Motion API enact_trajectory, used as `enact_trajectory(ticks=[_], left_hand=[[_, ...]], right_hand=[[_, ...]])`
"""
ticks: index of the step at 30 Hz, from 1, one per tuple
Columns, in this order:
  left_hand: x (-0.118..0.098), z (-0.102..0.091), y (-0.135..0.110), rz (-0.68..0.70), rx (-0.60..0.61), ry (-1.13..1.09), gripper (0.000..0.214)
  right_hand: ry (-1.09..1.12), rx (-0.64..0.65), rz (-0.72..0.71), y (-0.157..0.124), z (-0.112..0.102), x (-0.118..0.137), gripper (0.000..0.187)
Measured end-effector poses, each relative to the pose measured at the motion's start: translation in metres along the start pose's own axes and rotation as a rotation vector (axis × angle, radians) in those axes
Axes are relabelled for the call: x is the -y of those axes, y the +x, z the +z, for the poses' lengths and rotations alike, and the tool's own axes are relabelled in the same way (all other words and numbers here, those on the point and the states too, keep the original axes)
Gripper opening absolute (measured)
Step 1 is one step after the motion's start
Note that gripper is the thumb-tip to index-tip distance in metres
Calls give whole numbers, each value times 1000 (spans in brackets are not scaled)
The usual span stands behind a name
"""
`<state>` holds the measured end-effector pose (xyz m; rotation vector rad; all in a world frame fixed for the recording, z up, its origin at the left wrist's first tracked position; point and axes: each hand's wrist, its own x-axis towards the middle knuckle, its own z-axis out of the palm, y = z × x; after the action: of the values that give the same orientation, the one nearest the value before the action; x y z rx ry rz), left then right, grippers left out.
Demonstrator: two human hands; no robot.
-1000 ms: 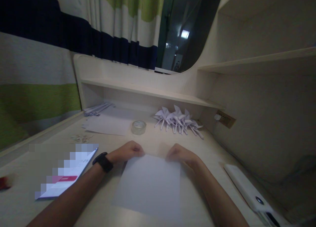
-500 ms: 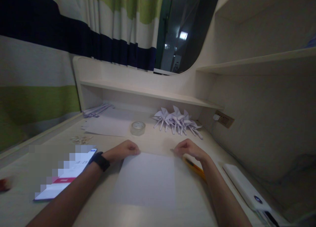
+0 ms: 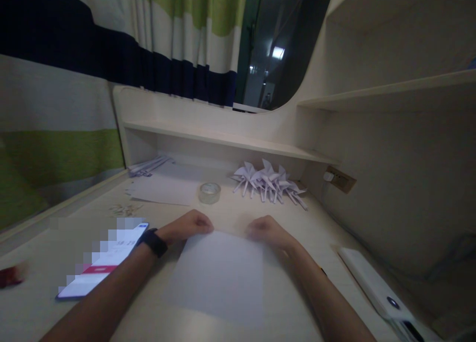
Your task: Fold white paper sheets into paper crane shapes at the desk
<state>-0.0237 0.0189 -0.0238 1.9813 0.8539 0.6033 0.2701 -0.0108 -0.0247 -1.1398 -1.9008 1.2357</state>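
Note:
A plain white sheet of paper (image 3: 219, 275) lies on the desk in front of me. At its far left corner my left hand (image 3: 195, 223), a dark band on its wrist, is closed in a pinch on the paper. My right hand (image 3: 268, 230) has curled fingers at the far right part of the sheet and covers that corner. Its fingertips are blurred, so what they grip is hidden. A roll of clear tape (image 3: 209, 193) stands beyond my left hand. Several white paper pinwheels (image 3: 267, 181) lie beyond my right hand.
Paper sheets (image 3: 169, 186) and rolled paper sticks (image 3: 150, 166) lie at the back left. Nearer are small pale bits (image 3: 126, 210), a lit phone (image 3: 107, 262) beside my left forearm, and a red object (image 3: 10, 276). A white device (image 3: 375, 282) lies right, below a wall socket (image 3: 340, 178).
My right hand has moved left onto the sheet's far edge, and its forearm now hides most of the orange-yellow tool. The sheet has turned slightly. My left hand stays at its corner.

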Motion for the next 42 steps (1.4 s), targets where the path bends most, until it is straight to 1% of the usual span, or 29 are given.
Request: enact_trajectory(ticks=[5, 8, 13, 18, 19, 20, 21, 22, 25, 26, 27, 28, 31, 32, 33, 36, 39, 42], left_hand=[[-7, 2, -1, -1, -32, 9, 30], [-5, 2, 0, 4, -12, 12, 31], [-2, -3, -1, -15, 20, 21, 31], [-10, -13, -9, -65, 131, -20, 33], [-12, -15, -11, -78, 137, -24, 32], [-14, -18, -12, -96, 126, -25, 32], [-15, -20, -13, -118, 90, -25, 32], [-16, -21, -13, -141, 30, -25, 33], [-17, -18, -10, -205, -210, -67, 37], [-17, -14, -8, -215, -262, -95, 39], [-17, -11, -7, -217, -288, -124, 42], [-16, -6, -5, -206, -285, -153, 43], [-15, 6, -3, -141, -209, -228, 43], [-15, 8, -3, -126, -209, -250, 42], [-15, 10, -3, -117, -233, -267, 41], [-18, 10, -4, -111, -358, -310, 38], [-22, 7, -4, -112, -384, -400, 37], [-22, 5, -3, -121, -415, -460, 41]], right_hand=[[-60, 44, 36, 3, 9, 0, 41], [-89, 18, 37, 3, 10, 2, 39], [-102, 27, 68, -2, -4, 5, 34], [-106, 66, 110, -11, -22, 8, 32], [-113, 71, 118, -12, -25, 8, 33], [-116, 68, 124, -14, -27, 8, 33], [-114, 57, 130, -15, -29, 8, 34], [-108, 39, 133, -15, -30, 6, 35], [-66, -45, 120, -11, -27, 1, 38], [-47, -77, 110, -9, -24, -1, 39], [-30, -104, 102, -7, -21, -3, 40], [-13, -132, 95, -4, -17, -4, 40], [8, -205, 60, 0, -8, -3, 40], [16, -226, 38, 0, -7, -1, 40], [29, -246, 13, -1, -6, 2, 39], [93, -290, -41, -3, -9, 9, 39], [171, -413, -24, -3, -14, 9, 38], [224, -526, -3, 0, -18, 3, 36]])
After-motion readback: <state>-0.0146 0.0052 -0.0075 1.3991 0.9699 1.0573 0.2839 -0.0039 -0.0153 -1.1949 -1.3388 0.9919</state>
